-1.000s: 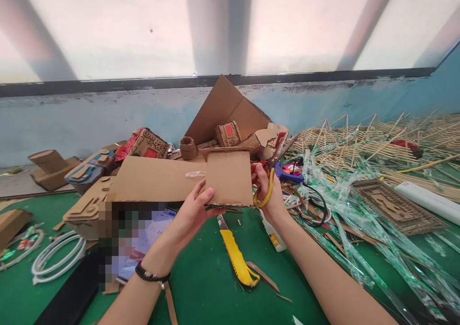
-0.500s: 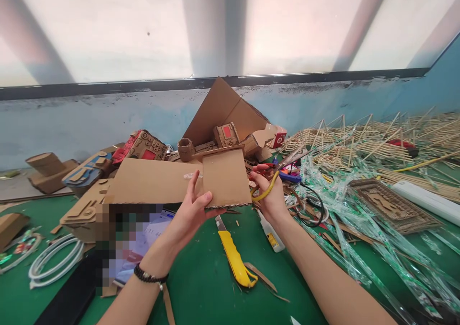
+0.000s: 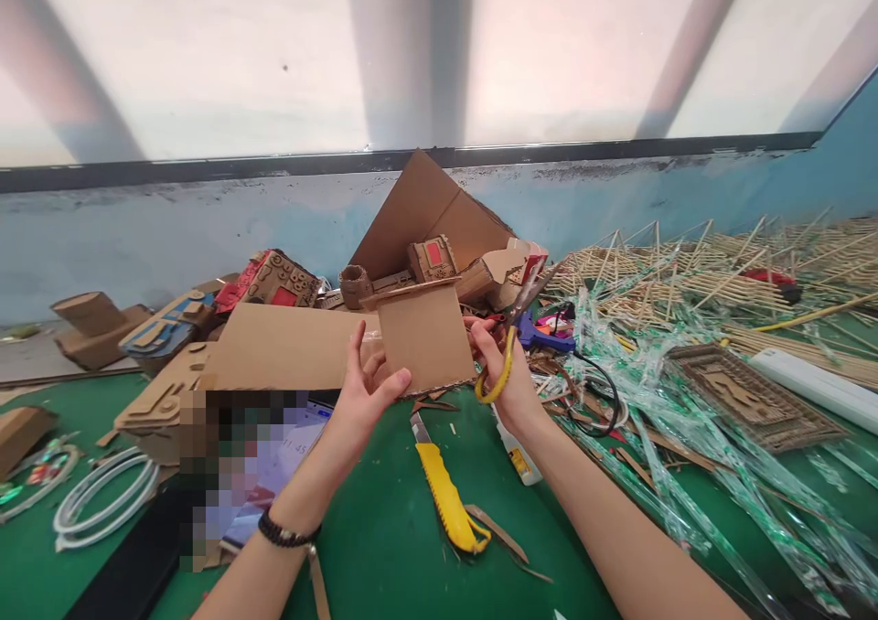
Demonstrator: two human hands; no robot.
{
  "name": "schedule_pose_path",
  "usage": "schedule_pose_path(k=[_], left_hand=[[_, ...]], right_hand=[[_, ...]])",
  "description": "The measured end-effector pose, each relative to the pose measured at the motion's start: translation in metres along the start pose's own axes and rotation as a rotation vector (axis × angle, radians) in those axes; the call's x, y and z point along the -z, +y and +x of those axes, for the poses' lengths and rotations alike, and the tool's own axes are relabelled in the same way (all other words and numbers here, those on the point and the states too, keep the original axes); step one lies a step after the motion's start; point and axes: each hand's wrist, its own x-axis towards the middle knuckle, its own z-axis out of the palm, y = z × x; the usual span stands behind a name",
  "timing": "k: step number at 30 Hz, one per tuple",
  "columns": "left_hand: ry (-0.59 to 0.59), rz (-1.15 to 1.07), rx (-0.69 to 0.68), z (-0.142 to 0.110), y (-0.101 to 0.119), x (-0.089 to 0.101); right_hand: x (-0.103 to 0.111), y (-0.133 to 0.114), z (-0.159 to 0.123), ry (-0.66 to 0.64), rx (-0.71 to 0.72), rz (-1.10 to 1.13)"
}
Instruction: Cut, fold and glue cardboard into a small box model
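Note:
A squarish brown cardboard piece (image 3: 429, 332), with a folded or attached strip along its top edge, stands upright between my hands. My left hand (image 3: 367, 387) grips its lower left edge, thumb in front and the other fingers partly hidden behind. Scissors (image 3: 509, 355) with a yellow handle hang in my right hand (image 3: 513, 391), blades pointing up and away to the right. The fingertips of that hand also touch the piece's right edge. Behind my left hand lies a longer cardboard panel (image 3: 281, 346). Below, a yellow utility knife (image 3: 449, 501) rests on the green table with its blade out.
Cardboard models (image 3: 274, 282) crowd the back left beside a large cardboard sheet (image 3: 418, 208). A blue glue gun (image 3: 545, 335), a small white bottle (image 3: 519, 455) and clear plastic wrap (image 3: 658, 419) lie right. A phone (image 3: 267, 483) and coiled white tubing (image 3: 102, 501) are left.
The cardboard piece has shifted slightly left and turned a little. My left hand moved slightly left with its fingers more curled. The scissors in my right hand swung to a steeper angle.

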Motion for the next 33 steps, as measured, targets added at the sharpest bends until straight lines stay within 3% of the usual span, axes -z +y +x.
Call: schedule_pose_path(k=[2, 7, 12, 15, 19, 22, 26, 33], left_hand=[[-0.001, 0.051, -0.058, 0.004, -0.008, 0.004], [-0.009, 0.113, -0.102, 0.005, -0.013, 0.006], [0.164, 0.187, -0.500, 0.000, 0.018, 0.009], [0.123, 0.115, -0.567, -0.001, 0.042, 0.020], [0.038, 0.103, -0.523, 0.001, 0.056, 0.031], [-0.070, 0.157, -0.426, -0.003, 0.052, 0.027], [-0.232, 0.234, -0.269, -0.013, 0.042, 0.013], [-0.267, 0.102, 0.003, -0.028, 0.042, 0.000]], right_hand=[[-0.002, -0.001, -0.003, -0.038, -0.054, -0.020], [-0.002, 0.006, -0.006, 0.006, -0.101, -0.027], [0.000, -0.001, -0.003, -0.051, -0.021, -0.074], [0.010, -0.020, -0.002, -0.240, -0.031, -0.238], [0.025, -0.053, -0.008, -0.577, -0.123, -0.434], [0.027, -0.068, -0.015, -0.732, -0.154, -0.527], [0.021, -0.070, -0.021, -0.787, -0.157, -0.583], [0.013, -0.070, -0.027, -0.808, -0.099, -0.595]])
